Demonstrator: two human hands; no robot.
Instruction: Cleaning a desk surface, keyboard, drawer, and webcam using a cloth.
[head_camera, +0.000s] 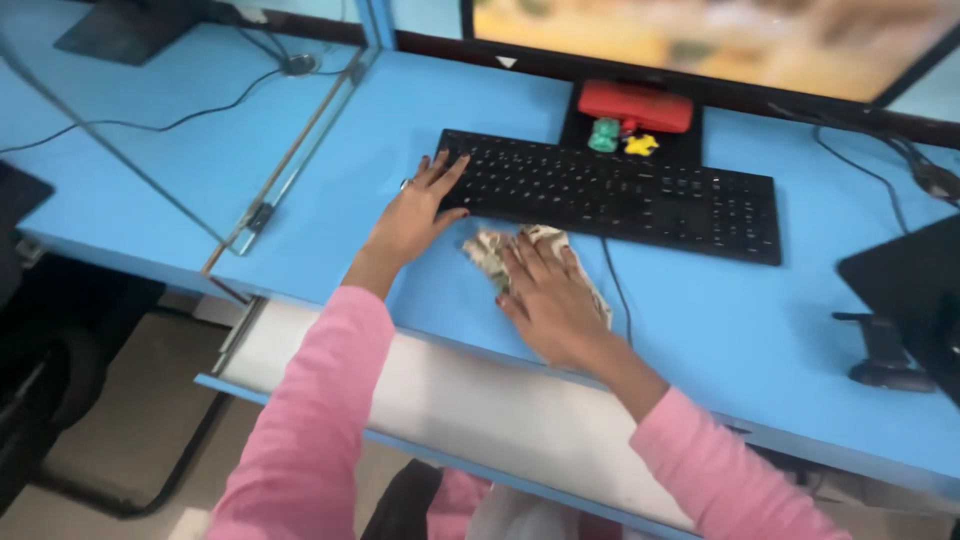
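Cloth: the cloth (500, 252) is crumpled, pale with brown patches. It lies on the blue desk (700, 320), just below the black keyboard (610, 192), at 6 o'clock from its left half.
Right hand: the right hand (548, 300) lies flat on top of the cloth, fingers together, pressing it down.
Left hand: the left hand (418, 212) is at 10 o'clock from the cloth. Its fingers are spread and touch the keyboard's left end.
Toys: a red box (635, 105), a green toy (603, 135) and a yellow toy (640, 145) sit at 12 o'clock, behind the keyboard.
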